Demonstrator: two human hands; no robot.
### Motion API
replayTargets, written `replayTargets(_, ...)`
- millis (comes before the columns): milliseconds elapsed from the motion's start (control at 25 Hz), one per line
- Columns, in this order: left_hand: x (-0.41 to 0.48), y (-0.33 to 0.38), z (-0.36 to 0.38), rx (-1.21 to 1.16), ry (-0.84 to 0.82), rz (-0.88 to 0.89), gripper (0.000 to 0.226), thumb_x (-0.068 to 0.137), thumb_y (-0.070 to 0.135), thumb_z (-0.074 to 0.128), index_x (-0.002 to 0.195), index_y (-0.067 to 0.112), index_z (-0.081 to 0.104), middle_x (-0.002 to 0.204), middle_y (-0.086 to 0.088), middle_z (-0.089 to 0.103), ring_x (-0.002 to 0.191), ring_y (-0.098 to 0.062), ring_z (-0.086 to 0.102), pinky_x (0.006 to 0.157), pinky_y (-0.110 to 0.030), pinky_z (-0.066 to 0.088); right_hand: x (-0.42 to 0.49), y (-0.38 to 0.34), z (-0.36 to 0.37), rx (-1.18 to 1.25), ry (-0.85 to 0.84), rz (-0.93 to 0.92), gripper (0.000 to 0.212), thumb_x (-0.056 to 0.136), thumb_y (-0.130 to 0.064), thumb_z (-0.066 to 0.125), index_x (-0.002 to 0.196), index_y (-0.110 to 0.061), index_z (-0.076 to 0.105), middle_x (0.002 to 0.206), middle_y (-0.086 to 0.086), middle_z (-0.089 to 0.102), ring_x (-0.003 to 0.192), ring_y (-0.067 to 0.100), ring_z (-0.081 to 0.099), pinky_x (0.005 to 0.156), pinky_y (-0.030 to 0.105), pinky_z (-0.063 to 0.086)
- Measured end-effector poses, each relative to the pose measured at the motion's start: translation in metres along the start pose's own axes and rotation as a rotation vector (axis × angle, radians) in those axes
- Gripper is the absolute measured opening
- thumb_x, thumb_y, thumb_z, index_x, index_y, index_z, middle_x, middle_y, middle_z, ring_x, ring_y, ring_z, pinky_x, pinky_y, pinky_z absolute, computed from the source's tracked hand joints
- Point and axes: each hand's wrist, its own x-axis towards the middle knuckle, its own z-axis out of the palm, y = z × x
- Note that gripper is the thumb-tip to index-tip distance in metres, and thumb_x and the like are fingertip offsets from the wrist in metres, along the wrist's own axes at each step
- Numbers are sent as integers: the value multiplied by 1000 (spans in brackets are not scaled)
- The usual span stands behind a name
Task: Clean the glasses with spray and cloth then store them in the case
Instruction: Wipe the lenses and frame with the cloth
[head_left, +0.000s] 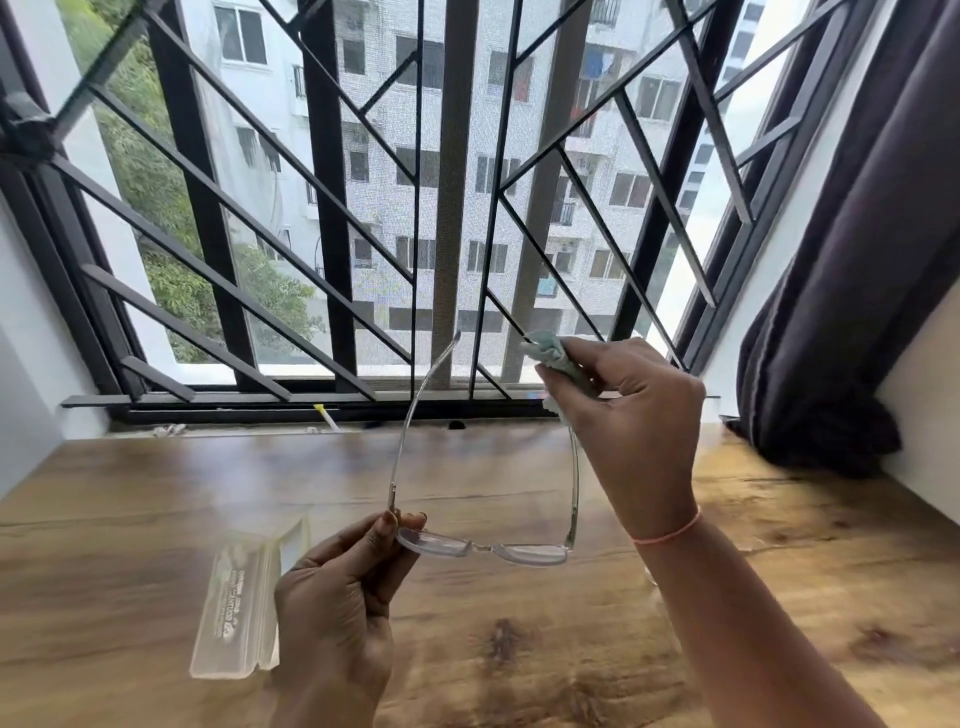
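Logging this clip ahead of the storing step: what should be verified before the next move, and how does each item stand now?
1. Glasses held securely: ok, the left hand pinches the frame corner.
2. Cloth in the right hand: ok, gripped around the right-side temple.
3. Temples folded for storage: not ok, both stand open.
4. Case on the table within reach: ok, beside the left hand.
5. Lenses clean: cannot tell.

A: The glasses (483, 548) look like clear, glossy plastic. And the cloth (553, 353)?
B: Soft pale-green fabric, matt. The case (239, 597) at lower left is frosted translucent plastic.
A: The table (519, 649)?
B: Wood grain, smooth with a faint sheen; curtain (857, 260) at right, dark matt cloth.
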Motion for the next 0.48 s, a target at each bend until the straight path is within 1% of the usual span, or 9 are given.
replayTargets(80, 1, 1, -1, -23, 2, 6, 31, 30, 13, 72, 56, -3, 68, 58, -17, 68, 56, -22, 69, 49, -24, 55, -2, 3, 1, 46, 4, 85, 22, 69, -18, 78, 90, -15, 75, 72, 1, 73, 66, 15, 65, 63, 30, 52)
replayTargets(160, 2, 1, -2, -36, 4, 13, 29, 32, 13, 72, 56, -3, 68, 58, -15, 68, 57, -20, 69, 49, -23, 55, -8, 7, 0, 96, -17, 212, 24, 68, -19, 80, 92, -18, 74, 69, -1, 72, 64, 17, 66, 60, 35, 54)
replayTargets(240, 2, 2, -2, -48, 6, 22, 17, 43, 9, 71, 56, -2, 69, 58, -14, 69, 57, -20, 69, 50, -23, 55, -18, 13, -1, 159, -60, 344, 23, 67, -17, 81, 89, -21, 74, 65, -5, 71, 60, 11, 62, 58, 38, 55)
replayTargets(280, 2, 2, -2, -53, 14, 24, 9, 50, 6, 68, 55, -1, 69, 58, -14, 69, 57, -20, 69, 50, -23, 55, -24, 16, -1, 190, -81, 405, 21, 67, -16, 81, 85, -22, 75, 65, -7, 71, 60, 8, 61, 60, 39, 56)
replayTargets(320, 2, 2, -1, -55, 25, 29, 6, 55, 3, 64, 55, -1, 69, 58, -14, 69, 57, -20, 69, 51, -23, 56, -30, 18, -2, 220, -97, 464, 18, 66, -14, 81, 81, -23, 76, 66, -7, 72, 61, 8, 61, 62, 40, 57)
replayTargets(400, 1, 2, 0, -70, 58, 39, 9, 58, 2, 61, 55, -1, 69, 57, -14, 68, 57, -21, 69, 53, -25, 57, -43, 21, -3, 292, -106, 594, 18, 64, -9, 81, 75, -22, 76, 69, -1, 74, 63, 12, 65, 65, 40, 58)
replayTargets(480, 1, 1, 0, -82, 71, 51, 6, 54, 4, 65, 55, -1, 69, 56, -13, 68, 58, -22, 69, 55, -25, 57, -56, 23, -4, 393, -116, 731, 18, 62, -3, 81, 77, -14, 76, 71, 7, 74, 64, 19, 66, 63, 36, 56)
